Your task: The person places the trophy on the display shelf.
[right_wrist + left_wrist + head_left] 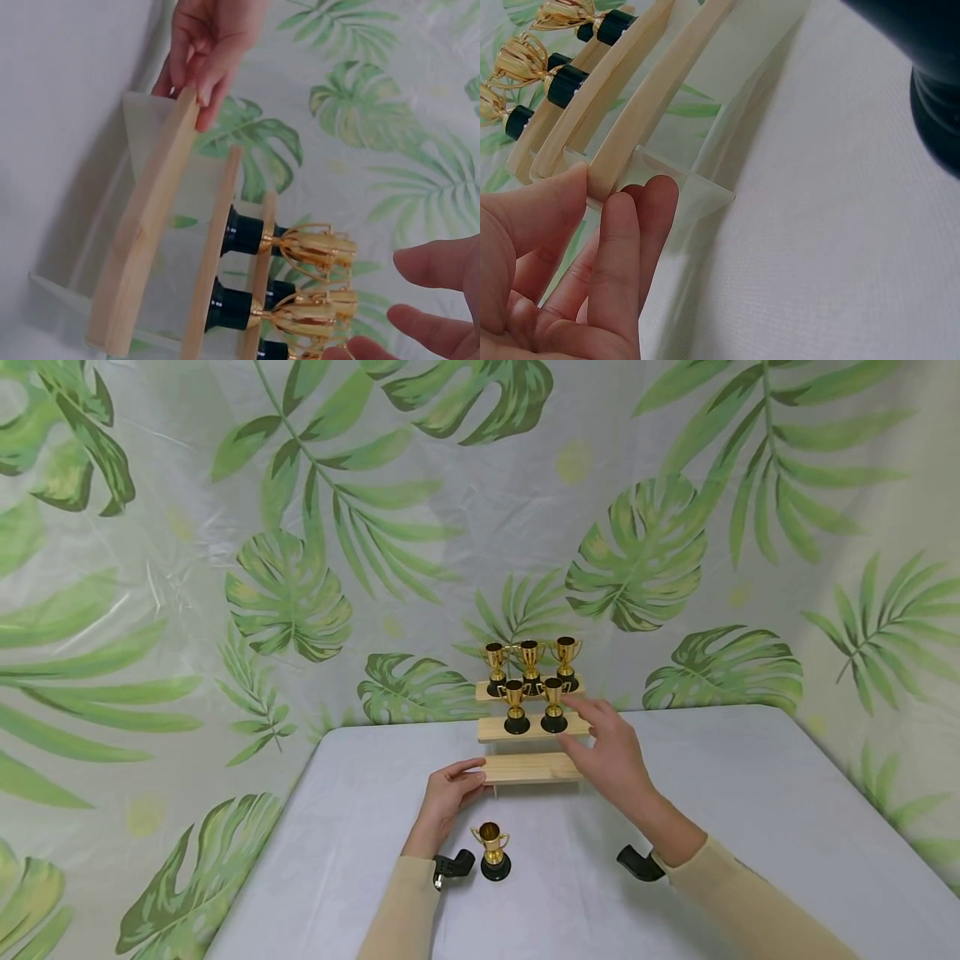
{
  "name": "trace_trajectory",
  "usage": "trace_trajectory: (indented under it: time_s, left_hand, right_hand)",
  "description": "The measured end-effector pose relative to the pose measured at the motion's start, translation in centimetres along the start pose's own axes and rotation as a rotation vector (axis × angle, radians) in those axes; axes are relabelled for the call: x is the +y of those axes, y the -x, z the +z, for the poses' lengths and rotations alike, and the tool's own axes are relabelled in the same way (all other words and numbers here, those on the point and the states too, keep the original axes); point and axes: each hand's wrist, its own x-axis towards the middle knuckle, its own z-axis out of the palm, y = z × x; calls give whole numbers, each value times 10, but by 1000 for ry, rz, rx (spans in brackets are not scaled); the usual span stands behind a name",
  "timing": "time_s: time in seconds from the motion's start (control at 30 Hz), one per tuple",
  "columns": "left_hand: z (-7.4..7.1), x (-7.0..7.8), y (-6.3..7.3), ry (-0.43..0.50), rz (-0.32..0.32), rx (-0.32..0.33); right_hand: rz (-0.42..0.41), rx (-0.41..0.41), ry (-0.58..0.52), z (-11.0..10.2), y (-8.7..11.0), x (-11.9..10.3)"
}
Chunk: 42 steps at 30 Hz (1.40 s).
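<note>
A three-step display stand with wooden boards and translucent side supports stands on the table. My left hand (442,795) pinches the left end of its lowest board (531,768) between thumb and fingers, as the left wrist view confirms. Beside the right trophy (553,707) on the middle board (495,729), my right hand (611,762) is held with fingers spread; in the right wrist view its fingers (431,266) hold nothing. Another gold trophy (514,707) with a black base shares that middle board. Three similar trophies (530,662) line the top board. The lowest board carries none.
A single gold trophy (492,852) stands upright on the white-covered table (360,827), in front of the stand and next to my left wrist. Black wrist cameras (455,864) stick out from both wrists. A leaf-patterned sheet (420,568) hangs behind the table.
</note>
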Motion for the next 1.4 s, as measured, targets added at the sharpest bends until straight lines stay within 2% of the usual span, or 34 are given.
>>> trace_trajectory:
  time_s: [0.57,0.87,1.1,1.4]
  left_hand:
    - [0,-1,0,-6,-4,-13]
    - [-1,0,0,-17,-14,-5]
    - [-2,3,0,-24,0,-8]
    - [-2,0,-1,-11,-33,-2]
  right_hand:
    - [90,-26,-51,6,22,-3]
    - [79,-2,-47,13,31,-6]
    - [78,-22,-83,21,39,-12]
    - [68,-63,-89,32,53,-15]
